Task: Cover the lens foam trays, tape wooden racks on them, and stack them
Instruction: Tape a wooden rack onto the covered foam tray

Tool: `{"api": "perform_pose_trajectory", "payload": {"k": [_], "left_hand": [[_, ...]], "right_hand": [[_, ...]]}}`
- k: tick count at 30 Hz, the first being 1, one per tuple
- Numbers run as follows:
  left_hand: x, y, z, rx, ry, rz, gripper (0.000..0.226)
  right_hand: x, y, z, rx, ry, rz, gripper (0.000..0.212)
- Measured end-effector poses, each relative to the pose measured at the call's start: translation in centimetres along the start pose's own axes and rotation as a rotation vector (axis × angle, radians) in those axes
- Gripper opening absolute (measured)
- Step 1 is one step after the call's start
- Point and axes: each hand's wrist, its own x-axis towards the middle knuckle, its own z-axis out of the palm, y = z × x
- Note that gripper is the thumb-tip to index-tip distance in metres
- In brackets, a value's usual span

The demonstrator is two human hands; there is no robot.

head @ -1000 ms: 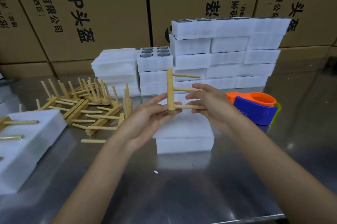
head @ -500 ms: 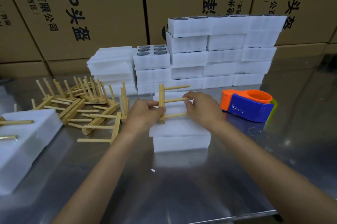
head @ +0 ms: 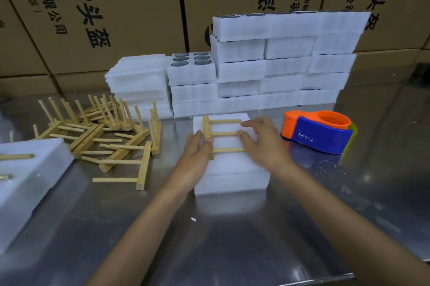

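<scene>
Left hand: your left hand (head: 195, 154) is lying on the near-left part of the covered foam tray (head: 232, 169), fingers straight and relaxed, the thumb tip touching the spine of the wooden rack (head: 210, 136).
Right hand: your right hand (head: 263, 143) is resting flat on the tray's right side, fingers spread and mostly straight, their tips touching the free ends of the rack's pegs; nothing is being gripped.
Wooden rack: it is lying flat on top of the tray between your two hands, spine toward your left hand and three pegs pointing toward your right.
Covered foam tray: it is sitting on the steel table (head: 232, 239) directly under both hands.
Tape dispenser (head: 318, 133): the orange and blue one is sitting just beyond your right hand, to its right, apart from the tray.
Spare racks (head: 104, 132): a loose heap is lying to the left of your left hand.
Foam stacks (head: 279, 64): white trays are standing piled past your fingertips, against the cardboard boxes (head: 116, 6); one stack's top tray is showing dark round lenses (head: 190, 58).
Large foam piece (head: 23, 181): it is lying far left of your left hand.
</scene>
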Motion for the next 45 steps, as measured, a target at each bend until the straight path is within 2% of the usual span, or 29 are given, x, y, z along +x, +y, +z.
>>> {"api": "perform_pose_trajectory", "payload": {"k": [8, 19, 24, 28, 30, 32, 34, 35, 36, 39, 42, 45], "left_hand": [[0.5, -0.2, 0.3, -0.032, 0.006, -0.033, 0.055], [0.8, 0.1, -0.3, -0.088, 0.000, -0.038, 0.054], [0.2, 0.3, -0.1, -0.028, 0.005, -0.037, 0.054], [-0.1, 0.7, -0.1, 0.000, 0.000, -0.041, 0.055], [-0.2, 0.9, -0.4, -0.008, 0.002, -0.045, 0.056], [-0.4, 1.0, -0.7, -0.017, 0.034, -0.019, 0.057], [-0.4, 1.4, -1.3, -0.037, 0.102, 0.025, 0.052], [-0.2, 1.7, -1.5, -0.044, 0.135, 0.043, 0.048], [0.0, 1.9, -1.7, -0.037, 0.154, 0.063, 0.045], [0.8, 2.9, -1.6, 0.024, 0.161, 0.114, 0.039], [1.4, 3.9, -1.0, 0.033, 0.145, 0.157, 0.035], [1.6, 4.8, -0.5, 0.021, 0.134, 0.215, 0.033]], "right_hand": [[0.0, 0.6, 0.5, 0.119, 0.015, 0.076, 0.034], [-0.4, 0.6, 1.2, 0.132, 0.028, 0.086, 0.030], [-0.3, 0.8, 1.3, 0.150, 0.029, 0.097, 0.030], [-0.1, 0.7, 0.7, 0.187, -0.038, 0.120, 0.033], [0.2, 1.1, -0.7, 0.234, 0.027, 0.144, 0.031], [0.9, 2.5, -3.3, 0.122, 0.224, 0.147, 0.030], [1.8, 5.0, -6.6, -0.147, 0.458, 0.142, 0.029], [2.2, 6.6, -8.0, -0.280, 0.520, 0.159, 0.029], [2.6, 8.1, -9.1, -0.399, 0.526, 0.182, 0.029], [3.6, 11.6, -9.9, -0.642, 0.375, 0.162, 0.044], [4.2, 12.5, -9.5, -0.713, 0.372, 0.056, 0.064], [4.6, 12.6, -10.0, -0.698, 0.441, 0.024, 0.063]]}}
